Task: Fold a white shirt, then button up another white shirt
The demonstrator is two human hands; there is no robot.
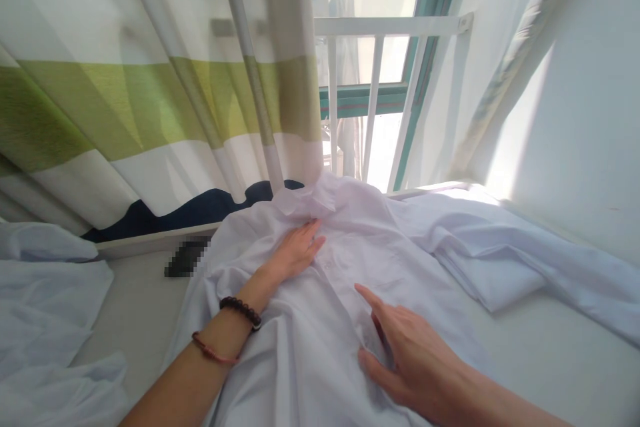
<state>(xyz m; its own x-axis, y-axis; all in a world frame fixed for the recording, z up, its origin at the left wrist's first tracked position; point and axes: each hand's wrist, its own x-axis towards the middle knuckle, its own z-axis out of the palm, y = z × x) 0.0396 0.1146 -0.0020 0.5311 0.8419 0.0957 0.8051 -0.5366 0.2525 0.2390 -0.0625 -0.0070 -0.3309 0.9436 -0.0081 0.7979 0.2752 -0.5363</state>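
A white shirt [350, 260] lies spread on a pale surface by a window, its collar toward the curtain. My left hand [295, 253] rests flat on the shirt below the collar, fingers stretched out; two bead bracelets sit on that wrist. My right hand [405, 347] lies on the shirt's lower front, fingers spread, the forefinger pointing up along the cloth. Neither hand grips anything.
A curtain [150, 107] with green, white and navy bands hangs at the back left. White window bars [375, 80] stand behind the shirt. More white cloth [45, 320] lies at the left and a folded white piece [500, 260] at the right. A dark blurred object [186, 259] sits near the sill.
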